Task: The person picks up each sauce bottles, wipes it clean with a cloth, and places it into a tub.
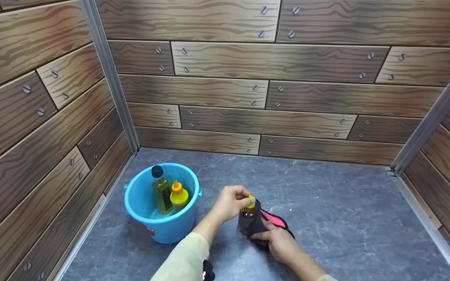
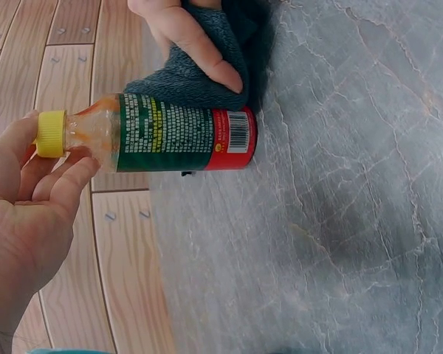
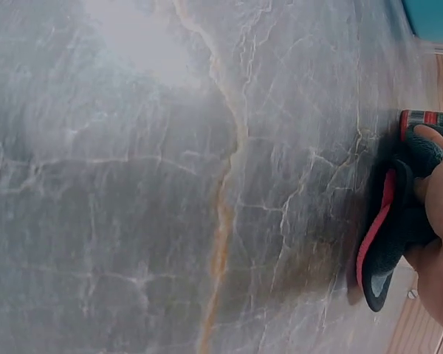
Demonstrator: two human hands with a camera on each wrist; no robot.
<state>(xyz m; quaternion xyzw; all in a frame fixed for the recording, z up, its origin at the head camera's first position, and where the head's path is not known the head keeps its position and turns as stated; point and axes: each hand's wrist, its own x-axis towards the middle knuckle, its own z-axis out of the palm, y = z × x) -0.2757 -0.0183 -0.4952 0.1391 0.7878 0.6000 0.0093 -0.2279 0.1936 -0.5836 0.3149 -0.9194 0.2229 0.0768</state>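
Observation:
A sauce bottle [image 2: 166, 136] with a green and red label and a yellow cap [image 2: 52, 134] stands upright on the grey marbled surface. My left hand [image 1: 229, 201] pinches it at the cap, with the other fingers by the neck in the left wrist view. Against the bottle's side, my right hand [image 1: 281, 242] presses a dark cloth [image 2: 199, 85] that it grips. The cloth has a pink side and a dark edge [image 3: 376, 295], seen folded in the right wrist view. The cloth hides part of the bottle in the head view.
To the left stands a blue bucket [image 1: 170, 230]. Inside it are a dark-capped bottle of greenish liquid [image 1: 162, 195] and a yellow squeeze bottle with an orange top [image 1: 179, 198]. Wood-patterned walls [image 1: 225, 91] with metal corner posts [image 1: 109, 74] enclose the marbled surface [image 1: 346, 218].

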